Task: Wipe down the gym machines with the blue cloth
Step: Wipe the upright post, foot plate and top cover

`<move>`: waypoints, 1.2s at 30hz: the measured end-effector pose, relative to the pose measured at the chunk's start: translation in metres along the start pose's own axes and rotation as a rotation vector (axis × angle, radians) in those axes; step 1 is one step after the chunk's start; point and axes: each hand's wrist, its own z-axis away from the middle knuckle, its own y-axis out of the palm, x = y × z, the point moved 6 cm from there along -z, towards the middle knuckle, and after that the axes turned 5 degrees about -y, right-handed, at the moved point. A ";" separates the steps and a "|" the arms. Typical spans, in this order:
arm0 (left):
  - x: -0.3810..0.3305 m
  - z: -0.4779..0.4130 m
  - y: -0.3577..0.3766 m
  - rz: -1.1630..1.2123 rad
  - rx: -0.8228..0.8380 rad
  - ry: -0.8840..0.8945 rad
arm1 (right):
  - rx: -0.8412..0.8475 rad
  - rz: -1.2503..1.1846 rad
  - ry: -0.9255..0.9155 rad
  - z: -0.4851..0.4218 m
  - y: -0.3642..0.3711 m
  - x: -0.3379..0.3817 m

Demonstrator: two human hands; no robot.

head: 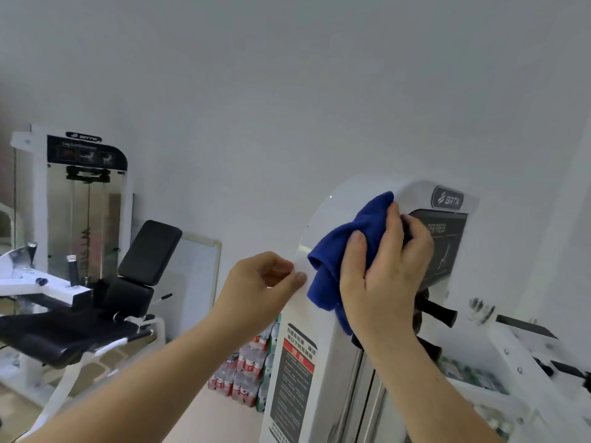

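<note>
Fingers (395, 228) of the right hand (388, 276) are curling around the blue cloth (345, 247), with the thumb lying across its front. They are pressing the bunched fabric against the rounded top of the white machine (319, 318) at the right centre of the frame. Loose folds of the cloth are hanging below the palm, along the machine's front edge.

The left hand (259, 282), just left of the cloth and apart from it, is reaching to the left edge of the same white housing. Its fingers are curling inward and the tips of thumb and forefinger are meeting that edge, though whether they are pinching it or merely touching it I cannot tell. Both bare forearms are rising from the bottom of the frame.

Right of the cloth, a dark brand badge (447, 198) is sitting near the machine's top, and a black instruction placard (447, 251) below it is showing partly behind the right hand. Lower on the housing, a dark warning label (292, 378) with a red band is facing the camera. A black handle (438, 310) is sticking out to the right, just past the wrist.

Behind the machine at lower centre, wrapped packs of bottles (246, 369) are sitting on the floor. A white framed board (200, 266) is leaning against the wall (287, 91). At the left of the frame a second machine (86, 199) is standing with its black padded seat (148, 251) tilting back.
</note>
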 end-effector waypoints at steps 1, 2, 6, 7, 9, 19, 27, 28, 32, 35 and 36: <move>0.002 0.002 0.001 -0.008 -0.015 0.020 | 0.004 0.009 -0.010 0.015 0.001 0.002; 0.005 0.005 0.002 0.005 -0.023 0.031 | 0.017 0.021 -0.030 0.035 0.001 0.005; 0.020 0.019 0.008 0.136 0.013 -0.003 | 0.126 0.096 -0.083 0.106 0.003 -0.003; 0.024 0.023 0.009 0.120 0.025 -0.001 | 0.145 0.099 -0.093 0.109 0.002 -0.007; 0.034 0.030 0.013 0.057 0.059 0.009 | 0.158 0.078 -0.104 0.094 -0.001 -0.011; 0.104 0.088 0.037 -0.018 0.158 -0.092 | 0.296 -0.089 0.129 0.172 0.011 -0.022; 0.124 0.105 0.028 0.030 0.130 -0.065 | 0.368 -0.279 0.254 0.193 0.002 -0.034; 0.121 0.106 0.030 0.069 0.128 -0.083 | 0.352 -0.296 0.243 0.183 0.004 -0.032; 0.128 0.114 0.036 0.122 0.138 -0.139 | 0.358 -0.284 0.224 0.212 0.012 -0.039; 0.140 0.128 0.038 -0.022 0.146 -0.137 | 0.472 -0.313 0.329 0.267 0.013 -0.051; 0.143 0.133 0.041 -0.093 0.145 -0.118 | 0.505 -0.346 0.357 0.278 0.012 -0.051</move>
